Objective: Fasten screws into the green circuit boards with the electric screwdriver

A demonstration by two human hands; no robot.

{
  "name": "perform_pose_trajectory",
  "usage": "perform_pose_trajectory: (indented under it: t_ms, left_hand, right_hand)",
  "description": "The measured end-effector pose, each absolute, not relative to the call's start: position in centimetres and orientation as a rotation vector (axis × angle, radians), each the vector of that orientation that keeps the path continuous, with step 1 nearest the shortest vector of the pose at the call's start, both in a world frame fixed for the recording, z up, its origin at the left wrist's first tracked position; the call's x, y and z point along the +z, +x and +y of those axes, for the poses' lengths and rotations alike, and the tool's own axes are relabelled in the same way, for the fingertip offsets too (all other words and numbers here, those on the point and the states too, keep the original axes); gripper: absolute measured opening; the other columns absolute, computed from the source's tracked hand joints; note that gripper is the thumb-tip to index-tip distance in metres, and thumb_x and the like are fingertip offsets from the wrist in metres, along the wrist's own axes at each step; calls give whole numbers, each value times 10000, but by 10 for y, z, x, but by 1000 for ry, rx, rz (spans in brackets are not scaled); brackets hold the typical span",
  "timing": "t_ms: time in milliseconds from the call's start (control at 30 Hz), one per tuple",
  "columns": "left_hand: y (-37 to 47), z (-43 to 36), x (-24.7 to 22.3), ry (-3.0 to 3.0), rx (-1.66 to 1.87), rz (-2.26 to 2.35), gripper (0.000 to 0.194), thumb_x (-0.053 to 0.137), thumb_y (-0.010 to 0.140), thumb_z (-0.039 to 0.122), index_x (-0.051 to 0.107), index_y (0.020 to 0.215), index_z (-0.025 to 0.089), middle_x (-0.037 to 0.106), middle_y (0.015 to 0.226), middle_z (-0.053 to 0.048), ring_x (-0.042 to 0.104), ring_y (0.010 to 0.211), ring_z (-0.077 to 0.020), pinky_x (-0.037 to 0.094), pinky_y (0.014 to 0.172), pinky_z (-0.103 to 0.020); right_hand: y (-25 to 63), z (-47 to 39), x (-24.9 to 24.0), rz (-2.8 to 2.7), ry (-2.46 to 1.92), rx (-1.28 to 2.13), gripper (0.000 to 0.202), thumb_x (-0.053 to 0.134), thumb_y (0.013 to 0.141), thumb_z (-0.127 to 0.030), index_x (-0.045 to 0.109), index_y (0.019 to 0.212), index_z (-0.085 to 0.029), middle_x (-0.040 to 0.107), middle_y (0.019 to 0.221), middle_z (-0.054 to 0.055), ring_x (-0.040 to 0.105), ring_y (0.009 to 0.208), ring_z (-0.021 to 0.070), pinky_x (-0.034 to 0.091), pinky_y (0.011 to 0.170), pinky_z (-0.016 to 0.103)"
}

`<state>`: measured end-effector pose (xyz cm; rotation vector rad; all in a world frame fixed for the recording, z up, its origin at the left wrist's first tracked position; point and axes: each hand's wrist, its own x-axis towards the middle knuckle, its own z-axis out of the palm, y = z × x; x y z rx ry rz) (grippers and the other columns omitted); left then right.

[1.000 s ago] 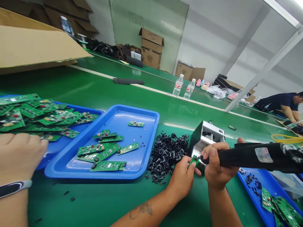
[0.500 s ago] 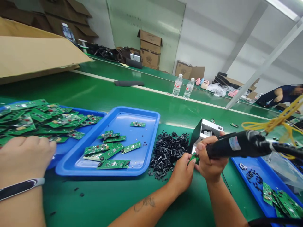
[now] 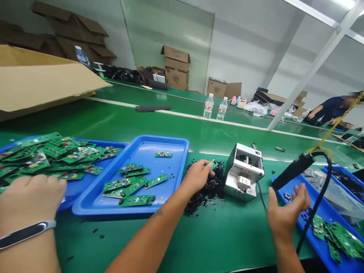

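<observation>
Left hand point(image 3: 197, 175): closed round a small green circuit board point(image 3: 212, 165), pinched between thumb and fingertips, held over a heap of small black plastic parts point(image 3: 205, 189) on the green table point(image 3: 159, 121). The board is a short strip, only its far end showing past the fingers.

Right hand point(image 3: 287, 212): open, fingers spread wide, palm up, holding nothing. It hovers just below the tip of a black electric screwdriver point(image 3: 292, 171), which hangs tilted on a yellow coiled cord point(image 3: 330, 132), with a black cable point(image 3: 318, 201) looping down behind the hand.

Between the hands: a small silver machine point(image 3: 243, 176), standing just beside the black heap.

Left of the heap: a blue tray point(image 3: 142, 151) holding a few scattered green boards. Further left, a second blue tray point(image 3: 74, 185) piled high with boards.

At the lower left: another person's hand point(image 3: 28, 199) with a wristband point(image 3: 22, 234), resting at the edge of that pile.

At the right edge: a third blue tray point(image 3: 315, 242) with boards and black parts.

Beyond: two water bottles point(image 3: 214, 107), cardboard boxes point(image 3: 176, 66), a large cardboard sheet point(image 3: 42, 83), and a seated person in dark blue point(image 3: 330, 108).
</observation>
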<state>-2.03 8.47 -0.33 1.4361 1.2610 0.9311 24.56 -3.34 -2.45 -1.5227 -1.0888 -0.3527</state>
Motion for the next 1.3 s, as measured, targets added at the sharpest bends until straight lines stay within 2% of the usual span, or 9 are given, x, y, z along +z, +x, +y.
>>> perform_pose_trajectory:
  t_ms: [100,200,367,533,733,867,1000,1100,1300]
  left_hand:
    - [-15,122,10,1566,858,1319,275,623,892,395,692,819,139,760,739,-76,537,524,-134,366,525,-244]
    - [1,165,33,1630,888,1289,337,567,953,431,720,952,131,788,922,-115,650,672,-156,474,670,-267]
    - [6,206,62,1784,914,1319,427,608,935,486,717,1165,143,762,1153,-148,681,1088,-232,484,947,-313]
    - [-44,196,56,1943,766,1459,443,714,842,487,755,1151,173,772,1146,-120,676,1116,-275,498,960,-331]
    - [-121,172,54,2023,419,1724,333,665,893,477,781,1011,188,799,989,-77,694,1057,-264,507,886,-308]
    - [-156,159,57,2024,87,1878,269,679,932,408,725,1031,163,752,1059,-72,694,989,-221,534,907,-383]
    - [-167,145,50,1983,-186,1926,258,887,671,212,758,888,154,777,966,-87,711,928,-263,523,841,-349]
    - [-160,133,38,1959,-302,1918,363,945,469,166,765,783,143,792,904,-121,723,881,-311,518,782,-337]
    - [-147,117,22,1986,-240,1904,298,906,431,141,647,573,183,733,675,-77,715,815,-303,507,764,-327]
  right_hand:
    - [215,-52,-37,-1414,-1474,-232,580,718,897,-332,520,1433,-230,637,1267,119,621,1177,279,502,1021,472]
    - [178,-55,-47,-1853,-1483,169,239,655,953,-299,677,1190,-289,732,1055,34,689,982,224,537,886,376]
    - [147,-39,-52,-1959,-1700,419,176,717,907,-259,699,1082,-257,725,1040,40,677,981,260,525,858,394]
    - [153,-37,-61,-1978,-1667,473,27,698,926,-288,693,947,-272,704,974,23,657,927,241,490,818,370]
    - [153,-32,-78,-2217,-1574,142,135,622,972,-285,641,845,-243,681,859,17,623,801,225,428,716,343]
    - [160,-28,-55,-2268,-1400,85,140,579,995,-282,612,864,-244,675,824,-7,598,699,190,411,648,315]
    - [192,-10,-5,-1978,-1224,-147,102,578,1002,-301,638,1043,-229,715,990,34,656,898,194,474,823,316]
    - [222,17,23,-1683,-1273,-416,143,599,984,-321,674,1015,-203,720,949,62,660,888,222,492,854,355]
    - [231,35,28,-1656,-1438,-509,355,577,983,-314,629,1297,-159,709,1179,145,656,1086,287,500,970,448]
